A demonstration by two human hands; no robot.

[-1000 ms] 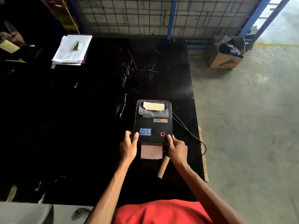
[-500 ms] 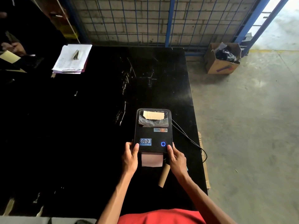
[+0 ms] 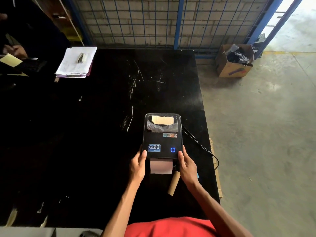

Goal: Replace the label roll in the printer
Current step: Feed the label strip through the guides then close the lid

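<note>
A black label printer (image 3: 162, 139) lies on the black table (image 3: 95, 134) with its lid down. Its round light glows blue. A label roll shows through the lid's window (image 3: 162, 123). A pale strip of label paper (image 3: 161, 166) sticks out of the front slot. My left hand (image 3: 138, 165) grips the printer's front left corner, thumb on the lid. My right hand (image 3: 187, 165) grips the front right corner the same way. An empty brown cardboard core (image 3: 173, 183) lies on the table just below my right hand.
A black cable (image 3: 201, 147) runs from the printer over the table's right edge. A clipboard with papers (image 3: 77, 62) lies at the far left, next to another person's hand (image 3: 16, 50). A cardboard box (image 3: 234, 61) stands on the concrete floor. A wire fence backs the table.
The printer's round light has gone from red to blue. Both hands have kept their hold on the front corners. The camera has tilted, so everything sits lower in the frame.
</note>
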